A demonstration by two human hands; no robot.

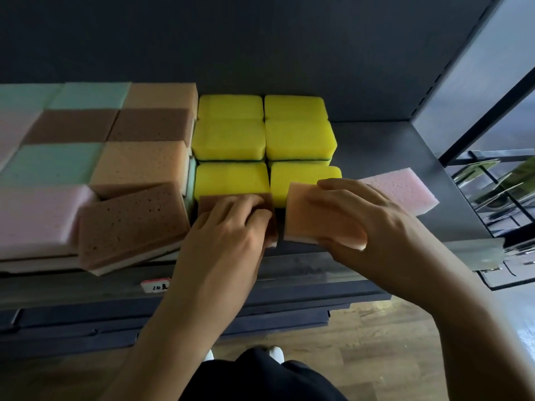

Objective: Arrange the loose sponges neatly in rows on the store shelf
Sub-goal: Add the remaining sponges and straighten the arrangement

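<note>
Price tag [156, 285] on shelf front edge [86, 280]: handwritten "10" plus 1 unclear character. No other readable text.

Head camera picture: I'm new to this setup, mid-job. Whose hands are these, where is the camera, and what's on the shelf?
There is no machine here: a person works with bare hands. The single picture comes from a camera worn on the head, looking down at a dark store shelf. The left hand holds a brown sponge at the shelf's front, just before the yellow sponges, which sit in neat rows. The right hand grips an orange sponge beside it. A pink sponge lies loose behind that hand. Pastel stacks fill the left side.
</note>
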